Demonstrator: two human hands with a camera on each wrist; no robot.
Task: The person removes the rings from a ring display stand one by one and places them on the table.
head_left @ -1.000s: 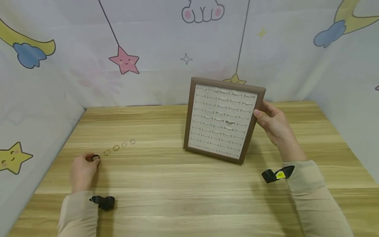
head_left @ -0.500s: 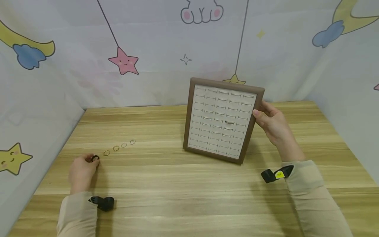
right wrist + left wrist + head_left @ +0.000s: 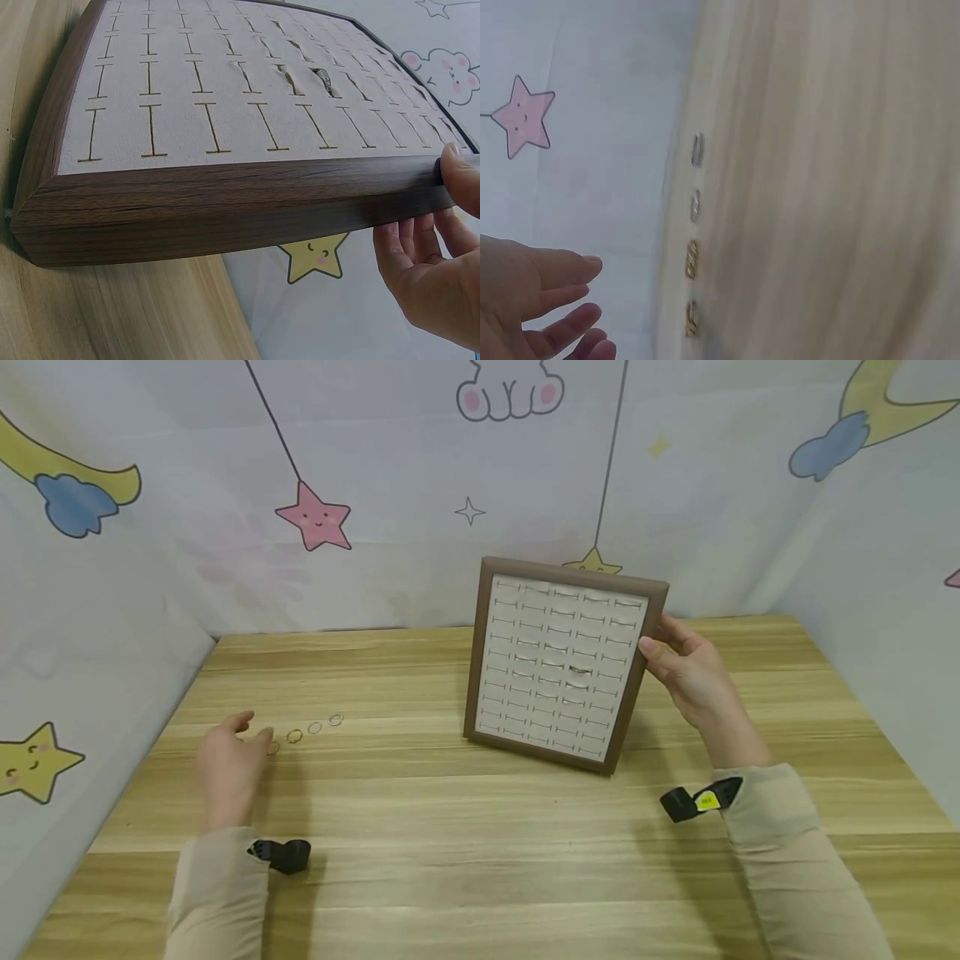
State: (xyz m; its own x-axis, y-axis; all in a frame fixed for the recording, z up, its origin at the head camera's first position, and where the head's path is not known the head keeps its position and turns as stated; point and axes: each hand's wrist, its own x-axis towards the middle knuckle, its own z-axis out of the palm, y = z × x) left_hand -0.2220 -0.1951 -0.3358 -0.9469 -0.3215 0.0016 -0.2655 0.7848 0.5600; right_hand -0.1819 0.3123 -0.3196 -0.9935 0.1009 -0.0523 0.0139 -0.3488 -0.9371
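Both hands are busy: the left hand (image 3: 228, 760) hovers with relaxed, spread fingers just over the nearest of a row of rings (image 3: 303, 732) on the table (image 3: 450, 827). Well apart, the right hand (image 3: 690, 672) grips the side edge of a tilted ring tray (image 3: 562, 664), one ring (image 3: 322, 77) in its slots.
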